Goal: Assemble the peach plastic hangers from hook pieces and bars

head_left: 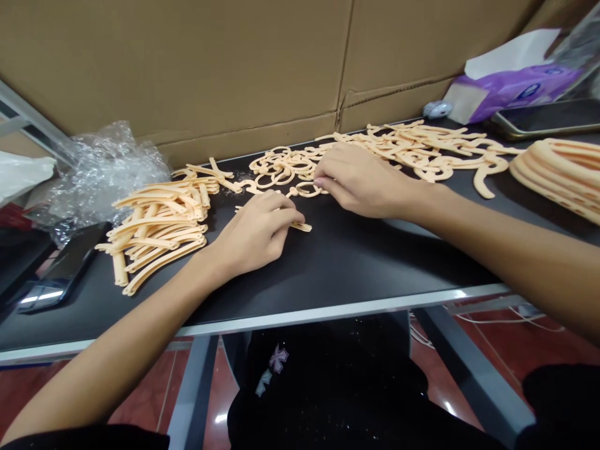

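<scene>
My left hand (255, 231) is closed over a thin peach-coloured strip (302, 227), whose end sticks out past the fingers and lies low over the black table. To its right, my right hand (359, 181) has its fingers pinched together at the edge of the pile of small peach rings (281, 165). A single peach ring (308, 189) lies by its fingertips; what those fingers hold is hidden. Left of my left hand is a heap of long, slightly curved peach strips (164, 219) with small holes at their ends.
Behind my right hand spreads a tangle of hooked peach pieces (412, 147). Stacked curved peach parts (562, 175) stand at the right. A purple tissue pack (520, 94) and a phone (553, 119) lie beyond. Crumpled clear plastic (112, 169) and a dark phone (65, 269) are left. Cardboard (210, 69) walls the back.
</scene>
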### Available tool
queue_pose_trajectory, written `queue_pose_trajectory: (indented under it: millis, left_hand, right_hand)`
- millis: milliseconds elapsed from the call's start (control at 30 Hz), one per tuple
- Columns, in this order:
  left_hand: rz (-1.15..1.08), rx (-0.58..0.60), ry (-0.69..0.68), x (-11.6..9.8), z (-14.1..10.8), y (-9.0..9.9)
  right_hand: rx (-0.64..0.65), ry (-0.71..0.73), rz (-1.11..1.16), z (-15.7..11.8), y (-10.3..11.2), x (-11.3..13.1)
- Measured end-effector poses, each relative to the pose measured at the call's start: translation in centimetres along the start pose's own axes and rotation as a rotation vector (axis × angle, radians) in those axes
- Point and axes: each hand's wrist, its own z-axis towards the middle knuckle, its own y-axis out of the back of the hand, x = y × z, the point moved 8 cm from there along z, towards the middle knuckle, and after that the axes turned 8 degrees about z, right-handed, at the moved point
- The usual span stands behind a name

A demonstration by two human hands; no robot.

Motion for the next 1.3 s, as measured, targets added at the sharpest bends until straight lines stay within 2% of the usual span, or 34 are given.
queue_pose_trajectory:
  millis: [133,267,400,467,600,833,967,1167,1300]
  left_hand:
    - [0.050,-0.021,0.035,0.3,-0.1,0.3]
    - [0.205,0.011,0.210,1.4,-0.3,0.8]
    - [0.301,0.142,0.405,2.6,-0.5,0.7]
    - [0.285,0.206,0.451,2.9,-0.6,0.3]
    - [0.198,0.214,0.396,2.7,-0.4,0.0]
    - [0.026,0.110,0.255,2.4,-0.4,0.0]
    - [-0.031,0.053,0.163,2.1,-0.4,0.3]
    - [-0.027,0.146,0.250,3.5,-0.6,0.2]
    - [-0.106,0.170,0.294,4.4,-0.9,-0.2]
  right_hand:
    - [-0.067,-0.072,0.023,0.0,0.9,-0.5]
    - [-0.138,-0.148,0.066,-0.2,2.6,-0.3]
    - [-0.141,-0.258,0.104,-0.4,3.0,-0.6]
    - [-0.119,-0.279,0.109,-0.5,2.5,-0.5]
    - [-0.066,-0.282,0.136,-0.4,1.4,-0.3]
    - [-0.033,-0.274,0.146,-0.4,0.8,-0.1]
    - [0.039,-0.247,0.112,-0.4,0.2,0.2]
    - [0.160,-0.226,0.025,-0.4,-0.6,0.6]
    - [0.218,-0.251,0.067,-0.4,-0.8,0.8]
